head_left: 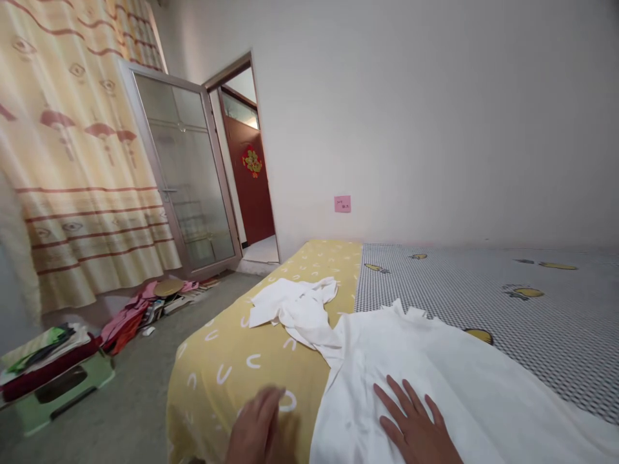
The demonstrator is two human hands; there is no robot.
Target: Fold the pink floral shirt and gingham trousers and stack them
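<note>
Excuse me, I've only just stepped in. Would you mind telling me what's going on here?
A person is at a bed, their right hand resting flat with fingers spread on a white garment. Their blurred left hand is over the bed's yellow band, beside the garment's edge. A crumpled white cloth lies further up the bed; it may be part of the garment, but I can't tell.
</note>
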